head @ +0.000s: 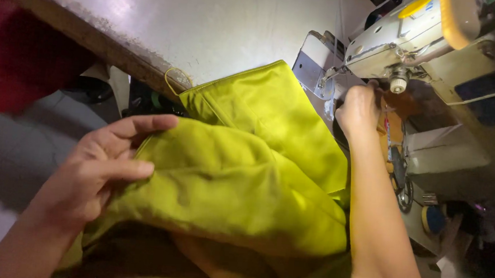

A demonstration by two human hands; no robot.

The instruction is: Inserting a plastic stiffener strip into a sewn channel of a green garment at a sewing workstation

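**Yellow-green cloth held at a sewing machine**

White table (210, 18) fills the upper left of the frame, and its worn edge runs diagonally. A cream sewing machine (420, 35) stands at the upper right. Yellow-green cloth (238, 179) lies in the centre, bunched, with one end on the table near the needle. The left hand (98, 171), at lower left, pinches a fold, probably to keep the cloth gathered. The right hand (357, 109) is curled closed beside the needle; what it grips I cannot tell.
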